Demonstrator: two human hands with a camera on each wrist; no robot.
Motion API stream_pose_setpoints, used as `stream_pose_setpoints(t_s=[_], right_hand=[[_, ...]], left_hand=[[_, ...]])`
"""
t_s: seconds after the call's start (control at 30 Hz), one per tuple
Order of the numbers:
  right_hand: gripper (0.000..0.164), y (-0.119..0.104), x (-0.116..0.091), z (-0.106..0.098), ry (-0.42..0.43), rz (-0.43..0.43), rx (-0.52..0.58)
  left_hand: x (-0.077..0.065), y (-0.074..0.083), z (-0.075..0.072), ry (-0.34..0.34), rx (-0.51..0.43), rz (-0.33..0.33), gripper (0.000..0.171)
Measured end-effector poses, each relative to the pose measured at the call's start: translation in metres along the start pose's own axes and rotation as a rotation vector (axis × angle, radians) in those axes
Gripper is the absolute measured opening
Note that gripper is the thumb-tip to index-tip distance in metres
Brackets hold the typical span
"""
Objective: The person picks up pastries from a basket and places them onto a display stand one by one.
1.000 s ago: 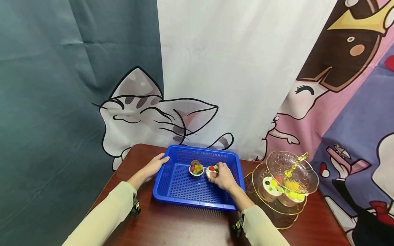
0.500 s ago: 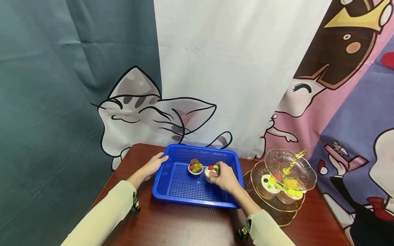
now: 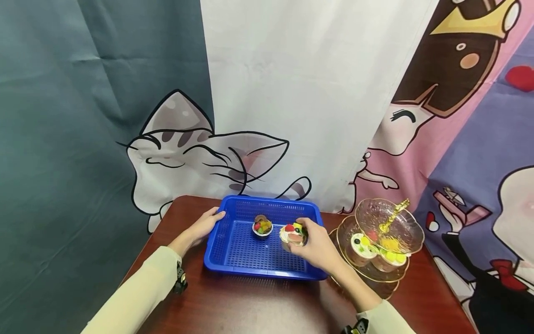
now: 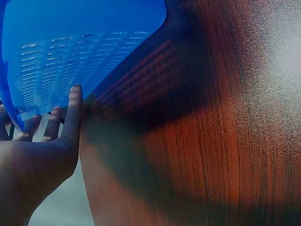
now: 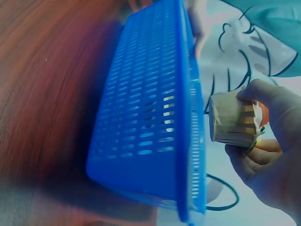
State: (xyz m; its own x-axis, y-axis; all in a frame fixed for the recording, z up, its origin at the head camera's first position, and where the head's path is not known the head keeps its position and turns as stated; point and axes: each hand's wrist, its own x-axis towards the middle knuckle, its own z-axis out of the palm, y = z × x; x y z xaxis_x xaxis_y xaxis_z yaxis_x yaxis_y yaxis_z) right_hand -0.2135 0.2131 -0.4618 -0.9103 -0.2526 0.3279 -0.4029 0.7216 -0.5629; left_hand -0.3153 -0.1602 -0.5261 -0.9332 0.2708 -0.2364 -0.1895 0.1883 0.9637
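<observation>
A blue plastic basket [image 3: 250, 269] with slotted walls stands on the table. My left hand [image 3: 203, 226] grips its left rim, thumb on the rim and fingers against the outer wall, as the left wrist view shows. A fruit-topped cupcake [image 3: 292, 235] in a paper cup is pinched between the thumb and fingers of my right hand [image 3: 320, 247]. In the right wrist view this held cupcake [image 5: 231, 118] is raised above the basket's rim. A second fruit-topped cupcake [image 3: 262, 226] sits inside the basket, left of the held one.
To the right stands a tiered glass stand [image 3: 369, 214] with gold edges and a gold handle [image 3: 394, 216]. White-topped dessert cups [image 3: 362, 247] rest on its lower tier. The reddish-brown wooden table [image 3: 250, 306] meets a printed curtain [image 3: 308, 93] at the back.
My right hand has lifted its cupcake up from the basket floor and drawn slightly toward me. The left hand keeps its hold on the rim, and the view has shifted slightly.
</observation>
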Motion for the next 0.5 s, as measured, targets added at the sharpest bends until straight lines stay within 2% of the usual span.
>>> stream_pose_setpoints(t_s=[0.17, 0.5], right_hand=[[0.067, -0.009, -0.011, -0.019, 0.005, -0.031, -0.009], [0.069, -0.022, -0.038, -0.056, 0.044, -0.031, -0.031]], left_hand=[[-0.001, 0.001, 0.000, -0.005, 0.016, 0.006, 0.050], [0.001, -0.002, -0.001, -0.010, -0.002, -0.001, 0.051]])
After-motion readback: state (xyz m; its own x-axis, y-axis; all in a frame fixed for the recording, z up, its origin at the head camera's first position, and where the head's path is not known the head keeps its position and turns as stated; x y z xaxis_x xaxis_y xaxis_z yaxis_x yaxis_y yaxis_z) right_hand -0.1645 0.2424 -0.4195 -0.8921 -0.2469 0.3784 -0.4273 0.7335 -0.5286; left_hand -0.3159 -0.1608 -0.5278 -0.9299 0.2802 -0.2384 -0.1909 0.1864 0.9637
